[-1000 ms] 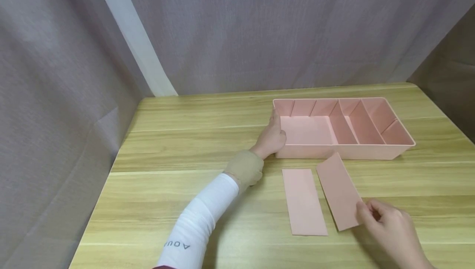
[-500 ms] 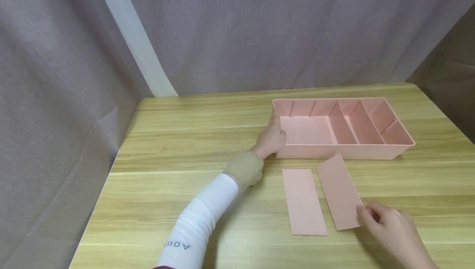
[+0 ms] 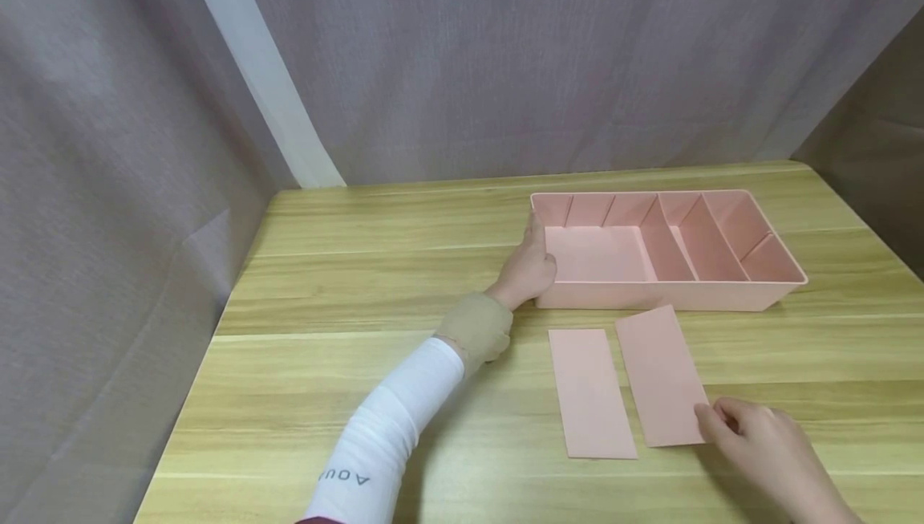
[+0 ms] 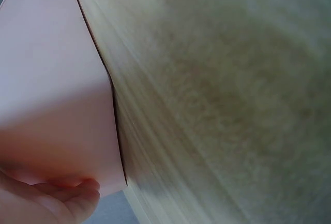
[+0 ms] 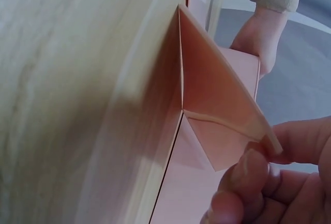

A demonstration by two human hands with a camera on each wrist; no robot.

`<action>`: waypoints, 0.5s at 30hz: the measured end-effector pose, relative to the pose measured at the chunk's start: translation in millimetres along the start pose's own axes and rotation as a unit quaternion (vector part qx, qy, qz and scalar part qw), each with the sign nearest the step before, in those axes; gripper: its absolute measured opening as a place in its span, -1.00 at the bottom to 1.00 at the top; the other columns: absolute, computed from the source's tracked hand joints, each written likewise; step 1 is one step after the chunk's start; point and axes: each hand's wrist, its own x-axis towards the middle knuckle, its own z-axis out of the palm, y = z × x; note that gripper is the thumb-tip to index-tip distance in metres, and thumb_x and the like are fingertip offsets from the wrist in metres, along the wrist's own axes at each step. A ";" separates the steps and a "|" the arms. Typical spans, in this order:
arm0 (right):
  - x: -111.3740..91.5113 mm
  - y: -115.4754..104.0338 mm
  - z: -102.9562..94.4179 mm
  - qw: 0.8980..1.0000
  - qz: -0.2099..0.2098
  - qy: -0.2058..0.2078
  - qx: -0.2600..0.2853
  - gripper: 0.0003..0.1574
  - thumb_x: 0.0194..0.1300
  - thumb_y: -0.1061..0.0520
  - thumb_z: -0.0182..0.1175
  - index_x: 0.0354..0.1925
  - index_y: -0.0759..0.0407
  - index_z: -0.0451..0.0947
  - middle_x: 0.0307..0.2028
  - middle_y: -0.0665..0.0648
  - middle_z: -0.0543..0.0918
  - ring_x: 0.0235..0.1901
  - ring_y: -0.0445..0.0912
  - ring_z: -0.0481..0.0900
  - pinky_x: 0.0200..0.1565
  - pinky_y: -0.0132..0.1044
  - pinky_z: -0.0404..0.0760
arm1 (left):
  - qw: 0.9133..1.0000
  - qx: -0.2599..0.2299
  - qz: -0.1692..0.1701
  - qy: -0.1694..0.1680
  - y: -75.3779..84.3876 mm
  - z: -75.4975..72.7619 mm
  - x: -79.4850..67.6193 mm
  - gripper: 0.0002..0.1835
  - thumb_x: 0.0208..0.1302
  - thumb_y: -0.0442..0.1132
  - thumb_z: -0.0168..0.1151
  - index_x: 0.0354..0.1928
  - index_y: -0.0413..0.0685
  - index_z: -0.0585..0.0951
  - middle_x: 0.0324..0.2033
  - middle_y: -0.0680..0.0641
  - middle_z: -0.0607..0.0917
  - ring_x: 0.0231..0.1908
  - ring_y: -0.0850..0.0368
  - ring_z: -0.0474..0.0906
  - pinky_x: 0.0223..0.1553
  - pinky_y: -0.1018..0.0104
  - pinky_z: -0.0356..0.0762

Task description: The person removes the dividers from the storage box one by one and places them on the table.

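A long pink organizer box with upright partitions stands toward the back right of the table. My left hand grips its left end, the thumb over the rim and the fingers against the outer wall in the left wrist view. Lower right, my right hand pinches the near right corner of a pink rectangular divider panel between thumb and index finger. The right wrist view shows this panel slanting up from the tabletop, its held edge raised. A second pink panel lies flat just left of it.
Two crosswise partitions and a short one split the right part of the box; its left part is one wide compartment. A wooden table carries everything. Grey curtains hang behind and at the left.
The right hand has turned the pinched panel, so its face shows more broadly and its far top corner has shifted right and slightly nearer. The left hand and box have stayed put.
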 end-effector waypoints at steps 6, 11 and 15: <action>1.5 4.5 0.6 1.000 0.011 -0.027 -0.006 -0.48 0.21 0.08 0.03 -0.80 0.08 0.10 -0.83 -0.11 0.09 -0.76 -0.33 -0.05 -0.68 -0.44 0.00 | 1.000 0.002 0.000 -0.001 -0.1 -0.2 0.3 -0.22 0.24 -0.33 -0.22 0.34 -0.04 -0.43 0.37 -0.08 -0.27 -0.81 0.17 0.14 -0.85 0.36 0.24; 2.6 8.3 2.0 0.999 0.015 -0.040 -0.012 -0.48 0.23 0.06 0.01 -0.80 0.08 0.11 -0.83 -0.10 0.11 -0.76 -0.32 -0.04 -0.68 -0.43 0.01 | 1.000 0.003 0.000 -0.001 -0.3 0.2 0.4 -0.22 0.24 -0.33 -0.21 0.34 -0.05 -0.42 0.37 -0.10 -0.26 -0.82 0.18 0.13 -0.86 0.37 0.23; 3.7 10.9 2.9 0.999 0.013 -0.046 -0.021 -0.49 0.23 0.06 0.00 -0.79 0.07 0.12 -0.82 -0.10 0.12 -0.76 -0.31 -0.03 -0.68 -0.43 0.01 | 1.000 0.001 -0.002 -0.005 -0.3 0.1 0.3 -0.22 0.24 -0.32 -0.22 0.34 -0.05 -0.42 0.37 -0.06 -0.31 -0.80 0.17 0.15 -0.84 0.37 0.26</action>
